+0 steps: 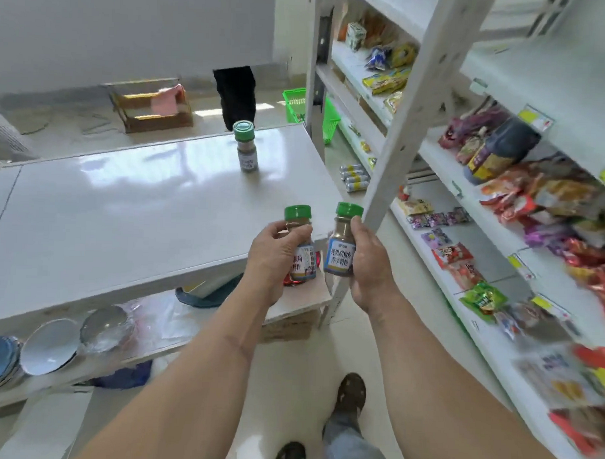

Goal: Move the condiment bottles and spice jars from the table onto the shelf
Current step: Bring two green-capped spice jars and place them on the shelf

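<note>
My left hand [271, 259] grips a green-capped spice jar [299, 236] with brown powder and a blue-and-white label. Another green-capped spice jar [341, 242] of the same kind is held in my right hand [368, 266]. Both jars are upright, side by side, in the air over the near right corner of the white table [123, 216]. A third green-capped spice jar [246, 146] stands alone near the table's far right edge. The white shelf unit [431, 240] runs along the right, its boards full of packets.
A white slanted shelf post [411, 130] stands just right of my hands. Plates and bowls [50, 347] sit on the table's lower board. A green basket [298, 105], a wooden tray [154, 107] and a person's dark legs [235, 96] are beyond the table. My feet are on the tiled floor.
</note>
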